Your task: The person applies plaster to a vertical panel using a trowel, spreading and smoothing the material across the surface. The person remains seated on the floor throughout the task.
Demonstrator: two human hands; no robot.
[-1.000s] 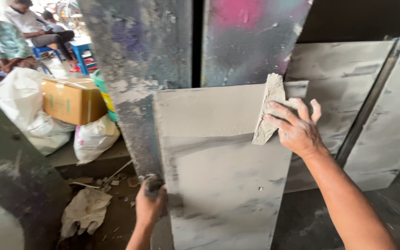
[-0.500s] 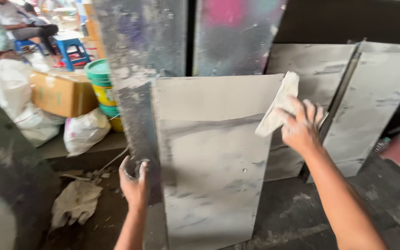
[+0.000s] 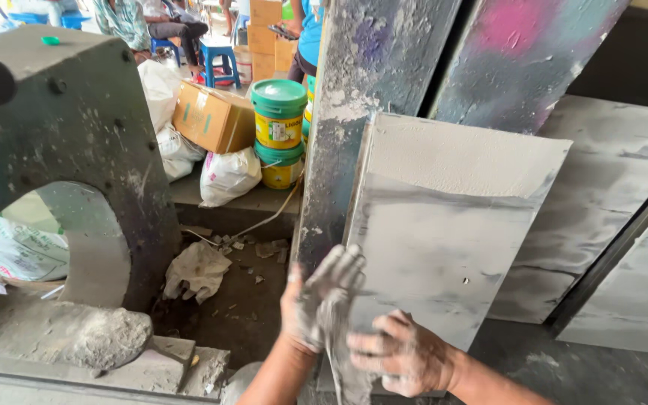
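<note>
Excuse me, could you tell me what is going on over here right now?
A person has both dusty hands together low in front of a grey panel that leans upright against a pillar. The left hand and right hand hold a grey cloth between them. Stacked paint buckets, a cardboard box and white bags sit behind.

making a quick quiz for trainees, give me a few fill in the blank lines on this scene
1. Both dusty hands, left hand and right hand, meet in front of a flat grey ____ leaning upright.
2. The stacked yellow plastic buckets have ____ lids.
3. Beside the buckets lies a brown cardboard ____.
4. On the dirty ground left of the hands lies a crumpled pale ____.

Missing words: panel; green; box; rag
</note>
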